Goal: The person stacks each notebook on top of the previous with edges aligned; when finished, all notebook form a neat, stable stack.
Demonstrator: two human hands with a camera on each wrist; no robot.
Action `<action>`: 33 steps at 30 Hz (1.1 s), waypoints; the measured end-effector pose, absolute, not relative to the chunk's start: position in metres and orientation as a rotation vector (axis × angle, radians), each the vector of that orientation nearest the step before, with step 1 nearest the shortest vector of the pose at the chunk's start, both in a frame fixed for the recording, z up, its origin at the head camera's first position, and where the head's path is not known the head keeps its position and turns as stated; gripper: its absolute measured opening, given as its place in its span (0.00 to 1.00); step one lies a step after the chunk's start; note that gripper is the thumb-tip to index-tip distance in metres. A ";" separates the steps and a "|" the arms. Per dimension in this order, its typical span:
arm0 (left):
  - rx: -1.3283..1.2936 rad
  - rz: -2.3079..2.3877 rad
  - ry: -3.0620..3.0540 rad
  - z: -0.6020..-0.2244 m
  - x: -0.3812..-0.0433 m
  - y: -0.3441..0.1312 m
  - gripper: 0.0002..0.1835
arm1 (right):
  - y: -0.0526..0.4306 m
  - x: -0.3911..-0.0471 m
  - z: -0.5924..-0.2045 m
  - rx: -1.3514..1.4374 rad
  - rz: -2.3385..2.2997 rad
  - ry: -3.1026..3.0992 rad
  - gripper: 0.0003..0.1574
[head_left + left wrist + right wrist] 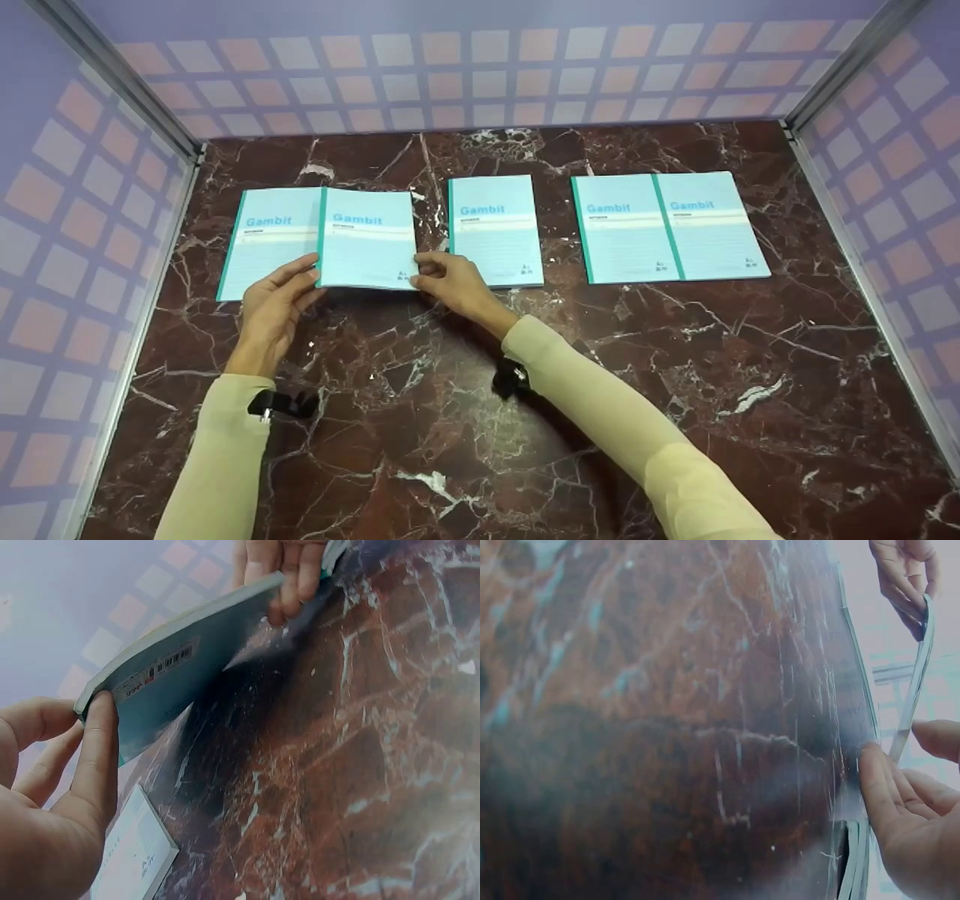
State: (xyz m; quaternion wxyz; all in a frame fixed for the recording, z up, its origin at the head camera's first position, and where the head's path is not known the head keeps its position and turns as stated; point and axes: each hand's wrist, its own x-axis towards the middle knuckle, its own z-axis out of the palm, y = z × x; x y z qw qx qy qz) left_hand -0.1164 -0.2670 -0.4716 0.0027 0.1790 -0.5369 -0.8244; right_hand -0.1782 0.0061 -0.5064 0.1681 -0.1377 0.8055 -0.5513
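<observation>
A light blue notebook (367, 240) with a green spine is held up off the table between both hands. My left hand (276, 304) pinches its spine edge near the lower corner, and my right hand (457, 283) pinches the opposite edge low down. In the left wrist view the notebook (187, 652) bows slightly, its back cover with a barcode facing down. Below and to its left lies another notebook (266, 259), its right part hidden. Just right of my right hand lies a single notebook (495, 225), apart from the held one.
Two more notebooks (626, 232) lie side by side on the right, edges meeting or overlapping. All rest on a dark red marbled table (465, 450). Patterned panels (480, 75) enclose the back and sides. Black wrist straps (283, 403) sit on both sleeves.
</observation>
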 end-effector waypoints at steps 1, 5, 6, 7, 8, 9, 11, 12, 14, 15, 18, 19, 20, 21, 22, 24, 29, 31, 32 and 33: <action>0.545 -2.560 -1.703 -0.472 -0.116 -0.266 0.15 | 0.007 -0.178 -0.506 -0.389 -1.590 2.281 0.27; 0.460 -2.379 -1.860 -0.474 -0.114 -0.263 0.18 | 0.011 -0.179 -0.506 -0.401 -1.638 2.277 0.26; 0.432 -2.329 -1.907 -0.475 -0.114 -0.262 0.19 | 0.012 -0.179 -0.505 -0.408 -1.640 2.279 0.26; 0.406 -2.288 -1.948 -0.475 -0.114 -0.261 0.20 | 0.013 -0.179 -0.505 -0.416 -1.640 2.283 0.27; 0.385 -2.248 -1.989 -0.475 -0.114 -0.261 0.21 | 0.015 -0.180 -0.504 -0.424 -1.637 2.287 0.27; 0.367 -2.210 -2.028 -0.476 -0.114 -0.260 0.21 | 0.016 -0.180 -0.504 -0.433 -1.637 2.290 0.27; 0.336 -2.143 -2.101 -0.476 -0.114 -0.259 0.20 | 0.019 -0.181 -0.503 -0.447 -1.637 2.299 0.27; 0.321 -2.112 -2.138 -0.476 -0.114 -0.258 0.20 | 0.021 -0.181 -0.503 -0.454 -1.641 2.305 0.27; 0.299 -2.055 -2.199 -0.475 -0.113 -0.256 0.20 | 0.024 -0.182 -0.502 -0.465 -1.657 2.312 0.27; 0.288 -2.029 -2.223 -0.475 -0.113 -0.255 0.19 | 0.025 -0.183 -0.501 -0.469 -1.666 2.313 0.27; 0.247 -1.969 -2.268 -0.475 -0.113 -0.251 0.19 | 0.030 -0.184 -0.499 -0.478 -1.684 2.322 0.27; 0.234 -1.957 -2.268 -0.476 -0.113 -0.249 0.18 | 0.032 -0.184 -0.498 -0.484 -1.687 2.324 0.27; 0.222 -1.949 -2.268 -0.476 -0.114 -0.247 0.18 | 0.034 -0.184 -0.497 -0.489 -1.686 2.330 0.27; 0.209 -1.946 -2.265 -0.476 -0.115 -0.245 0.18 | 0.036 -0.184 -0.496 -0.496 -1.686 2.336 0.28; 0.193 -1.942 -2.262 -0.476 -0.115 -0.244 0.18 | 0.039 -0.185 -0.495 -0.505 -1.686 2.343 0.28; 0.164 -1.932 -2.264 -0.476 -0.116 -0.240 0.18 | 0.044 -0.184 -0.492 -0.525 -1.695 2.350 0.28; 0.086 -1.892 -2.306 -0.475 -0.119 -0.231 0.18 | 0.058 -0.183 -0.488 -0.562 -1.722 2.366 0.28; 0.066 -1.885 -2.312 -0.477 -0.121 -0.227 0.18 | 0.064 -0.182 -0.487 -0.576 -1.731 2.378 0.28; 0.059 -1.883 -2.311 -0.477 -0.122 -0.224 0.18 | 0.067 -0.182 -0.487 -0.578 -1.736 2.387 0.28; 0.055 -1.884 -2.310 -0.477 -0.123 -0.221 0.18 | 0.069 -0.182 -0.487 -0.580 -1.740 2.397 0.28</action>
